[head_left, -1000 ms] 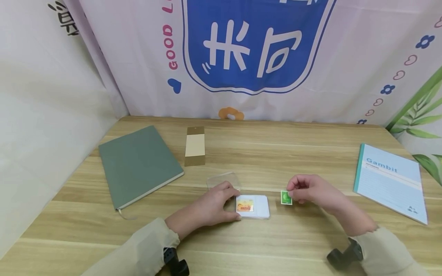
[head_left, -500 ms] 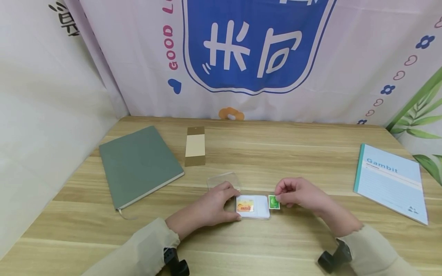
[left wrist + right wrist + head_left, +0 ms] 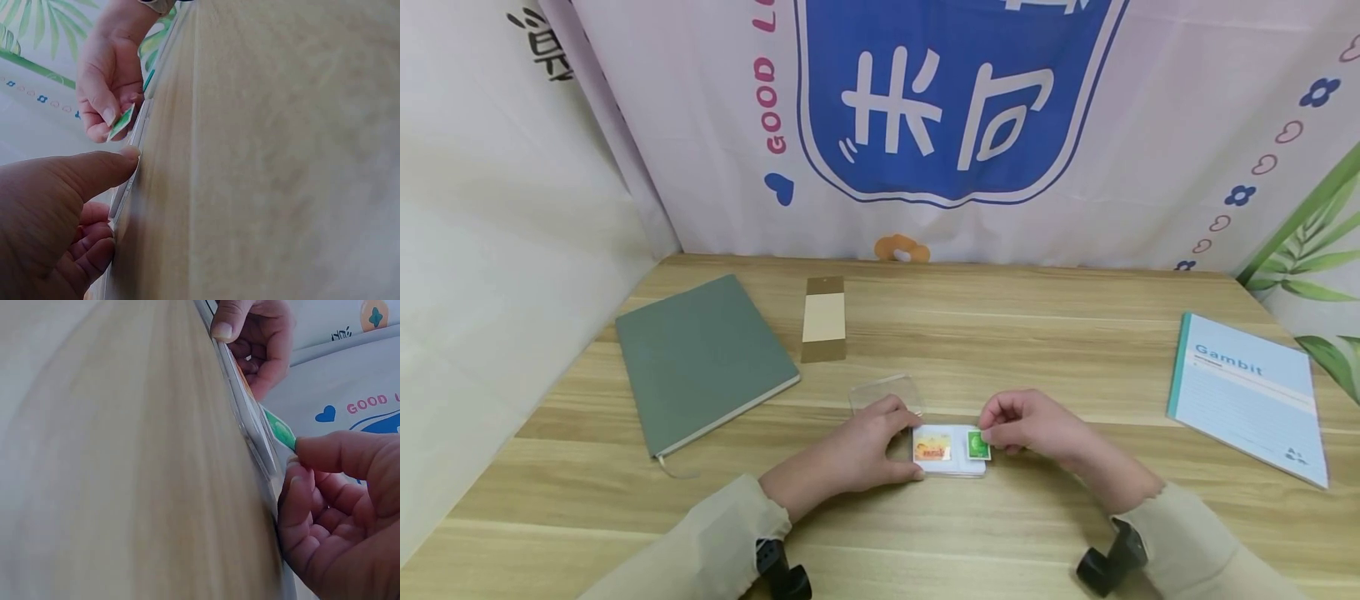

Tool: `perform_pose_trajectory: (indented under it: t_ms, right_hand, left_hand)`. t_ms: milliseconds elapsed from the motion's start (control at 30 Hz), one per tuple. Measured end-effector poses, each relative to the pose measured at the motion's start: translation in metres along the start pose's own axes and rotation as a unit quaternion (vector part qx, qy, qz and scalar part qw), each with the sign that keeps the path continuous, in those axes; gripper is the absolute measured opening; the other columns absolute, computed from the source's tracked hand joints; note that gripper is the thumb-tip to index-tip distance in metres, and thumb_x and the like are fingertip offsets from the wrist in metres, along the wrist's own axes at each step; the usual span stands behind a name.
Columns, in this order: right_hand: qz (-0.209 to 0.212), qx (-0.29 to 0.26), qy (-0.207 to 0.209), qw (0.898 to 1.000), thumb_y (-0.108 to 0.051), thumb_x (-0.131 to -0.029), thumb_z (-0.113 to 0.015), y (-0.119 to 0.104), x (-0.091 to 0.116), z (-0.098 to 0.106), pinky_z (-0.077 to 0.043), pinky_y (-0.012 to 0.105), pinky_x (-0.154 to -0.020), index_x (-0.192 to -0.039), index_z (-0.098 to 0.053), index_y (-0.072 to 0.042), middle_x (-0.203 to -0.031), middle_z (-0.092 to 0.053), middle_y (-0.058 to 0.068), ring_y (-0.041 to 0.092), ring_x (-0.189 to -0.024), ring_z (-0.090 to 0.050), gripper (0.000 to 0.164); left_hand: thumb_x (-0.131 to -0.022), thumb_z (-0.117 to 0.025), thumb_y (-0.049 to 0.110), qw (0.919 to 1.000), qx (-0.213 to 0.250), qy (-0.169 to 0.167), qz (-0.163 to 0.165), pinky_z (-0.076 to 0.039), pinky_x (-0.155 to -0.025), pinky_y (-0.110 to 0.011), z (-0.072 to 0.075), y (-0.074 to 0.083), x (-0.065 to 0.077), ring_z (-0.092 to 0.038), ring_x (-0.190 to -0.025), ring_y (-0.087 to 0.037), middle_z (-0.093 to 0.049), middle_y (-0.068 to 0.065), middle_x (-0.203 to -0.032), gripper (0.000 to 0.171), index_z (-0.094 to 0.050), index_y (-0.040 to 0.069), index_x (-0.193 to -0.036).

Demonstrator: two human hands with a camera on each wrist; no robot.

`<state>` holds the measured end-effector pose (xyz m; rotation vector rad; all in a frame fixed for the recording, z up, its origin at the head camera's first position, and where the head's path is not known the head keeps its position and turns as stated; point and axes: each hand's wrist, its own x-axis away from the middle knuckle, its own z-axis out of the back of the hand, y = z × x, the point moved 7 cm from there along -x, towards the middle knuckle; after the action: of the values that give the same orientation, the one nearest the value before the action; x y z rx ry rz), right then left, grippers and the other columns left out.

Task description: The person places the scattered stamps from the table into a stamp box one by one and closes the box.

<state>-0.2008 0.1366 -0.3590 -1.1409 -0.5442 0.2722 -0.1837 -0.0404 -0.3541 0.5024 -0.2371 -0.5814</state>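
Observation:
A small green stamp (image 3: 978, 445) with a white border is pinched between the thumb and forefinger of my right hand (image 3: 1037, 425). In the head view it overlaps the right part of a small white booklet (image 3: 958, 467) lying on the table. On the booklet's left part is an orange and yellow stamp (image 3: 932, 448). My left hand (image 3: 865, 446) grips the booklet at its left side, thumb on the near corner and forefinger on the far one. The right wrist view has the green stamp (image 3: 280, 430) tilted, close over the booklet's surface (image 3: 259, 428).
A clear plastic cover (image 3: 880, 390) lies flat behind my left hand. A green hardcover notebook (image 3: 703, 362) is at the left, with a brown and cream card (image 3: 823, 319) beside it. At the right lies a light blue notebook (image 3: 1251, 404). A printed curtain (image 3: 715, 150) hangs behind the table.
My right hand has moved left with the green stamp, from right of the booklet to over its right part. The left hand has stayed on the booklet.

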Motion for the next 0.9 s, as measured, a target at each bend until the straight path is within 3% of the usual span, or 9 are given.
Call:
perform_pose_trajectory:
  t_ms: [500, 900]
  right_hand:
    - [-0.034, 0.027, 0.04, 0.998, -0.007, -0.083, -0.063, 0.003, -0.009, -0.004, -0.039, 0.025, -0.053, -0.09, -0.059, 0.001, -0.072, -0.051, 0.003, 0.016, -0.063, -0.046, 0.011]
    - [-0.032, 0.036, 0.032, 0.998, -0.005, -0.082, -0.063, 0.002, -0.011, -0.006, -0.037, 0.023, -0.05, -0.086, -0.06, 0.002, -0.07, -0.051, 0.003, 0.014, -0.059, -0.044, 0.009]
  left_hand:
    - [-0.078, -0.074, 0.035, 1.0, 0.002, 0.0, -0.004, -0.042, -0.078, -0.023, 0.0, 0.0, -0.001, -0.047, -0.088, -0.009, -0.05, 0.0, -0.108, 0.054, -0.058, 0.007, -0.121]
    - [-0.078, -0.073, 0.035, 1.0, 0.007, -0.002, -0.002, -0.042, -0.077, -0.023, 0.0, 0.0, -0.001, -0.046, -0.087, -0.009, -0.049, 0.0, -0.107, 0.053, -0.058, 0.008, -0.121]
